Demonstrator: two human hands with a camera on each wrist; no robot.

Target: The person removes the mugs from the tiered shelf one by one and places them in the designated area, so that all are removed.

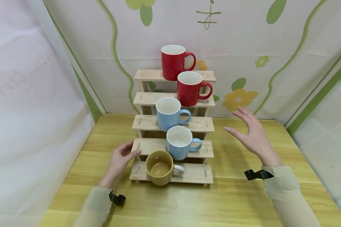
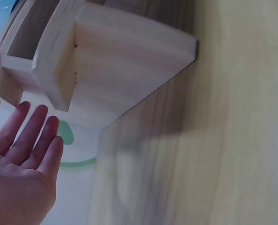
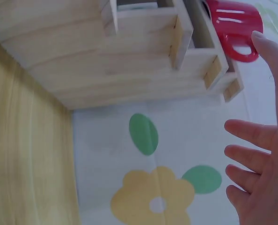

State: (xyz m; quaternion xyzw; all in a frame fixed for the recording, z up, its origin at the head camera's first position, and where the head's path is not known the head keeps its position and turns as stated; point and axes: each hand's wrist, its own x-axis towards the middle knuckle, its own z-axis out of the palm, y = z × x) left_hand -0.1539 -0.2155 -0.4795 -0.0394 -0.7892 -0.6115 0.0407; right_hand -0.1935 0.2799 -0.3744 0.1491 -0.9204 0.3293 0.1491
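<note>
A light wooden stepped rack [image 1: 153, 143] carries several mugs. Two red mugs [image 1: 172, 63] stand on its upper two steps, two light blue mugs [image 1: 167, 115] on the steps below, and a mustard-yellow mug [image 1: 159, 170] with a white handle on the lowest. My left hand [image 1: 119, 160] is at the rack's left side, its thumb overlapping the edge of the second-lowest step; in the left wrist view its fingers [image 2: 33, 136] extend nearly straight beside the wood. Off to the rack's right, my right hand [image 1: 255, 138] is raised with fingers and thumb spread, holding nothing.
The rack stands on a yellowish wood-grain table [image 1: 227, 201]. A white cloth backdrop [image 1: 238, 41] with printed flowers and green vines rises behind it, and more white cloth [image 1: 31, 126] hangs at the left. Black straps with small devices [image 1: 258, 174] circle both wrists.
</note>
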